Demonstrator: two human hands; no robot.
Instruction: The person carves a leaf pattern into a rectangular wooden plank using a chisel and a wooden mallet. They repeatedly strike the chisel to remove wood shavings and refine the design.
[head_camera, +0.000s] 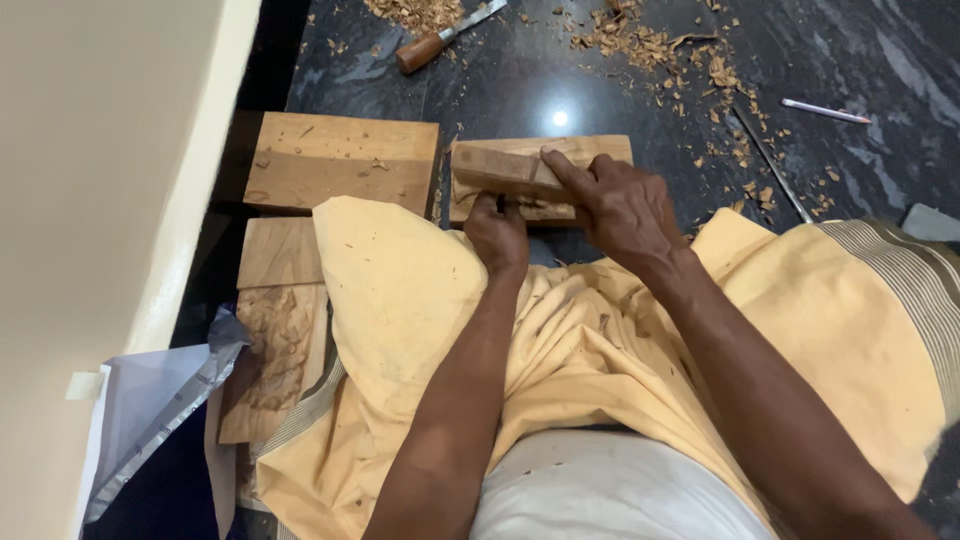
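My right hand (622, 203) lies on a small brown wooden block (497, 170), with its fingers stretched over the block's top and right end. The block rests on a flat pale wooden board (605, 148) on the dark stone floor. My left hand (496, 232) is closed in a fist at the block's near edge, and a dark thin tool (500, 203) seems to stick out of it against the wood. I cannot tell what kind of tool it is. Both forearms reach out over my lap, which is covered by a yellow cloth (400, 300).
A larger plank (340, 160) lies left of the board, and a carved plank (275, 350) sits by my left knee. A wooden-handled chisel (440, 40), wood shavings (640, 45), a white pencil (825, 110) and a thin metal rod (770, 165) lie beyond. A cream wall (100, 200) runs along the left.
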